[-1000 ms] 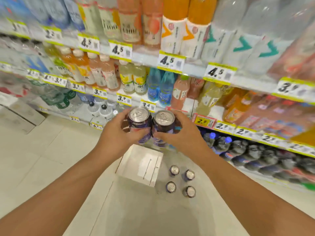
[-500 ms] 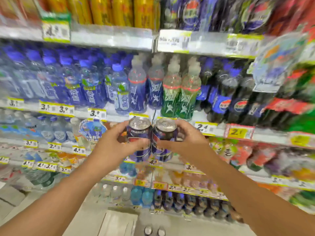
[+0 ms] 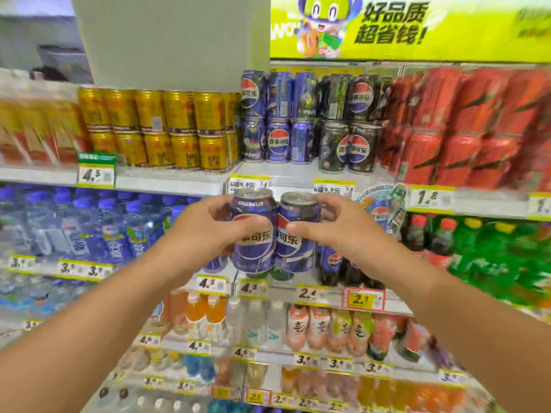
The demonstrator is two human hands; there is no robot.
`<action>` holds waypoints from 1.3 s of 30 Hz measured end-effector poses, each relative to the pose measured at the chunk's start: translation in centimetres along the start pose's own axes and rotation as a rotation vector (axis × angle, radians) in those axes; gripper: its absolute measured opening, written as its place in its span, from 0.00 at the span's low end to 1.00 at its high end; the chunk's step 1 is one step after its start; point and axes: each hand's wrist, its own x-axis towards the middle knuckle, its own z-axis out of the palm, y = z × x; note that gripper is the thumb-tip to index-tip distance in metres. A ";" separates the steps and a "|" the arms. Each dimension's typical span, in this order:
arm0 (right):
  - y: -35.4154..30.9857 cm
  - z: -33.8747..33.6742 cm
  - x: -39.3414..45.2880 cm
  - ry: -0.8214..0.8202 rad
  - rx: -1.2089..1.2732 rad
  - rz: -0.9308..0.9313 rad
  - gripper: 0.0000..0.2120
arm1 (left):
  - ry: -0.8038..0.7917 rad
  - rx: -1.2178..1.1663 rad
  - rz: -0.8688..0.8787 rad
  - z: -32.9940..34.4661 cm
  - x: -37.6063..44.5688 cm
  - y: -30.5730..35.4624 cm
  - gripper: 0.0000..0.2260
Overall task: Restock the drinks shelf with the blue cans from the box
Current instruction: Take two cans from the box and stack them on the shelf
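Blue cans [image 3: 275,234] in both hands [image 3: 268,226]

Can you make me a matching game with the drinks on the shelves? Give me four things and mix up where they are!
Things:
1. gold cans
2. red cans
3. green bottles
4. two blue cans

Places:
A. top shelf, far right
B. held in both hands
C. top shelf, left of the stacked blue cans
D. second shelf, right side

Pairs: 1-C, 2-A, 3-D, 4-B
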 end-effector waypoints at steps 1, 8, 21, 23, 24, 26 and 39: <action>-0.8 -0.1 0.5 0.007 -0.013 -0.003 0.22 | 0.001 0.005 0.003 -0.3 0.6 0.6 0.12; -4.1 0.6 6.1 0.077 -0.061 0.001 0.29 | -0.034 0.031 0.060 -4.5 6.4 3.4 0.11; -6.1 -1.0 17.3 0.273 -0.032 -0.028 0.26 | 0.119 0.021 0.135 -3.5 18.7 5.3 0.16; -5.5 -1.0 19.0 0.264 -0.019 -0.023 0.29 | 0.161 0.011 0.123 -2.6 20.3 4.6 0.17; -5.2 -1.0 19.6 0.254 -0.010 -0.025 0.27 | 0.183 0.009 0.110 -2.2 21.1 4.2 0.17; -4.5 -1.0 20.8 0.234 0.014 -0.027 0.21 | 0.228 0.002 0.087 -1.4 22.4 3.2 0.19; -1.1 -0.9 24.4 0.143 0.084 -0.006 0.16 | 0.405 0.091 0.016 0.8 26.5 0.2 0.22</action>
